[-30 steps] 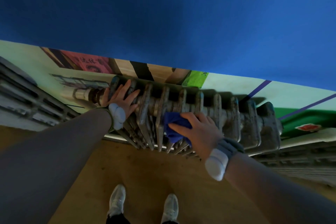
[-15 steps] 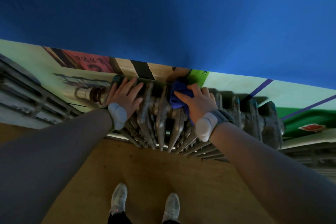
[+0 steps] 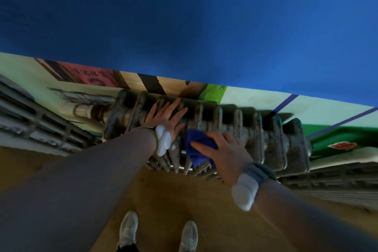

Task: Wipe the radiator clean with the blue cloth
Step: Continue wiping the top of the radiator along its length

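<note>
— Where do we have the blue cloth [image 3: 199,147]?

— Bunched under our right hand [image 3: 224,154], on the front fins of the radiator [image 3: 266,139] near its middle; thumb and fingers curl round it.

— And our left hand [image 3: 166,119]?

— Flat on the radiator's top just beside it, fingers straight and slightly spread (holding nothing). Our shoes [image 3: 127,229] stand on the wooden floor [image 3: 163,194] below.

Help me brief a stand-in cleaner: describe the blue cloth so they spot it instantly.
Find the ribbed grey radiator under the blue wall. Near its middle, the right hand presses the blue cloth onto the fins. It is the only soft, bright blue thing on that grimy metal.
</note>
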Available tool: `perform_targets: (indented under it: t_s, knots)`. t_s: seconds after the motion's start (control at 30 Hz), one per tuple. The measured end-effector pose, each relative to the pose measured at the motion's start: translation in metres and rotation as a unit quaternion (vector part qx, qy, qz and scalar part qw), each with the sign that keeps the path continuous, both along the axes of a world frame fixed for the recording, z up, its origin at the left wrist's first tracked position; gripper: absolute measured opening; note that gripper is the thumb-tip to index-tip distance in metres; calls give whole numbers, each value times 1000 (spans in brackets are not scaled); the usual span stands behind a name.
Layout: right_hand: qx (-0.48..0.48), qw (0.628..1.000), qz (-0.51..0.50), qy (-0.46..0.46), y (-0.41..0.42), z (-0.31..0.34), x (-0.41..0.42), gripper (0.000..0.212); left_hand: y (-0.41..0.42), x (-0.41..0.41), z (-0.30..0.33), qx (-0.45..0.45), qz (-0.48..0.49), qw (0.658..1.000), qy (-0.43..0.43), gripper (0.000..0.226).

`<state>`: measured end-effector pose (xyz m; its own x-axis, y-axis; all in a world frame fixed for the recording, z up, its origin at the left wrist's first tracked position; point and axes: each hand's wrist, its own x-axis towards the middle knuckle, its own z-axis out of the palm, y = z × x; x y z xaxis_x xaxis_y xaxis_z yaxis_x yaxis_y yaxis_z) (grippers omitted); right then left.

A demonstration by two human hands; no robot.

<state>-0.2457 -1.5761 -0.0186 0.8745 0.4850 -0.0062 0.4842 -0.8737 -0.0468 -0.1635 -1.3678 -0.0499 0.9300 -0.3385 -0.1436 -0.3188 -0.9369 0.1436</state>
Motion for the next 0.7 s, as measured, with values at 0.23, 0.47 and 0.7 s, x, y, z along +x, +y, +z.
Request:
perform_targets:
  t_s: [0.23, 0.47, 0.7]
  knots:
    - [-16, 992, -115, 48, 5, 15, 88, 56, 3, -3, -3, -9, -5, 1000, -13, 75]
    - [-12, 998, -59, 27, -6, 12, 25, 62, -1, -2, -4, 5, 4, 1000, -7, 52]
    - [-41, 996, -44, 61, -12, 5, -14, 83, -1, -3, -7, -14, 8, 999, -28, 64]
